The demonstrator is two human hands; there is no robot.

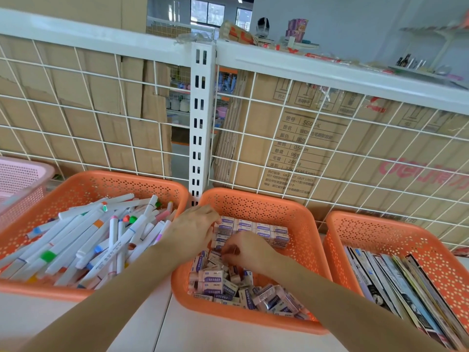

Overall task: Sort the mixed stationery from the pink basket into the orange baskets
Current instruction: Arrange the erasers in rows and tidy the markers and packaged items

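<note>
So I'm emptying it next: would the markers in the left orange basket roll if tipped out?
Likely: the markers look round-barrelled and smooth. They lie loosely criss-crossed in the left orange basket, so lifting one may shift its neighbours.

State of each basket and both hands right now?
left hand: fingers extended, touching stacked erasers
right hand: curled over loose erasers; grip unclear
left orange basket: markers, jumbled
middle orange basket: partly filled
right orange basket: flat packs, on edge, leaning
pink basket: cropped, contents unclear

Stockroom (cartons behind wire shelving).
</note>
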